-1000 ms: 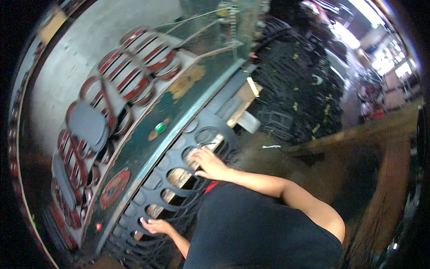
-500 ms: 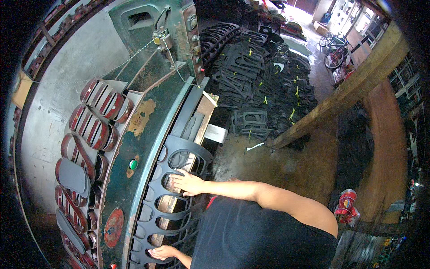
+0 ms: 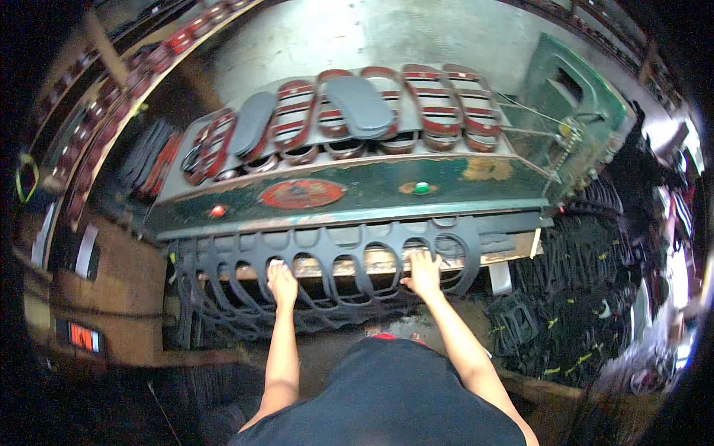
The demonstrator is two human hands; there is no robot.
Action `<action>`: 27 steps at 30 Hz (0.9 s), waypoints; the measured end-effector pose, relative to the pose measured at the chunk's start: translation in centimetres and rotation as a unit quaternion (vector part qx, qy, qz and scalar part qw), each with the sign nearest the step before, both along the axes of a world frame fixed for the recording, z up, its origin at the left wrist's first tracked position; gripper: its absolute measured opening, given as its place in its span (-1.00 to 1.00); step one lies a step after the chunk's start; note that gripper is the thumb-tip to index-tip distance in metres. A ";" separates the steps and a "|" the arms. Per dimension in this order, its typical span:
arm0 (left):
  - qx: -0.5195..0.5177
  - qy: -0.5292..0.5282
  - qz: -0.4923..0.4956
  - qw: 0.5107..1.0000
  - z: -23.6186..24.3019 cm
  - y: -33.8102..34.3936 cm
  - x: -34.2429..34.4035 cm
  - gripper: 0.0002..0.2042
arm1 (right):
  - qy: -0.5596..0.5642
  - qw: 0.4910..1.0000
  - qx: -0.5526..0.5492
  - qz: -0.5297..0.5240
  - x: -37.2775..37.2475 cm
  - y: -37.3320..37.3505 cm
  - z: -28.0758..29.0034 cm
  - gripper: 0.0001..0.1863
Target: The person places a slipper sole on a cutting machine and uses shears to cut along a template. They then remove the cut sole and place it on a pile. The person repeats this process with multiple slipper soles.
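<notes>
A dark sheet (image 3: 470, 264) with rows of oval cutouts lies along the front of a green machine (image 3: 357, 195), over a light wooden edge. My left hand (image 3: 282, 279) has its fingers curled on the sheet at one cutout, left of centre. My right hand (image 3: 422, 273) rests farther right on the sheet, fingers apart and tips bent over an opening. A red button (image 3: 217, 210) and a green button (image 3: 422, 187) sit on the machine's front. Behind them stand shoe-shaped metal dies (image 3: 292, 111) with red sides, two topped by grey pieces (image 3: 357, 104).
The machine's upright frame (image 3: 549, 78) with cords rises at the back right. Piles of dark cut sheets (image 3: 532, 320) lie below it to the right. Shelves of dies (image 3: 178, 41) run along the upper left, and a small lit orange panel (image 3: 84, 336) is at the lower left.
The view has swung round so the machine runs horizontally across it instead of steeply. Both my hands remain on the cut sheet, in much the same places along it.
</notes>
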State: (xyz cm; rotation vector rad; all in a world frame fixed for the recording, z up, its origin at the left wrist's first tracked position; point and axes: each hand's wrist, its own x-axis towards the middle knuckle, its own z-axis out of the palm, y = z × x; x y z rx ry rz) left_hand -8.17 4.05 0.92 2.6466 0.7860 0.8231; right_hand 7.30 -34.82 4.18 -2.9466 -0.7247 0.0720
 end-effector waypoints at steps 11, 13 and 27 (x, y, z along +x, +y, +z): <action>-0.108 0.126 0.004 0.986 2.0 -0.3 -2.7 -0.55 | -0.075 0.996 0.040 0.024 -1.9 -0.5 -2.3 -0.53; -0.101 0.146 -0.013 0.984 2.1 0.0 -2.7 -0.54 | -0.068 0.997 0.028 0.031 -1.9 -0.8 -2.1 -0.51; -0.005 0.131 -0.036 0.991 -1.1 -0.1 -1.0 -0.55 | -0.048 0.998 0.033 0.027 -0.5 -2.0 -4.3 -0.45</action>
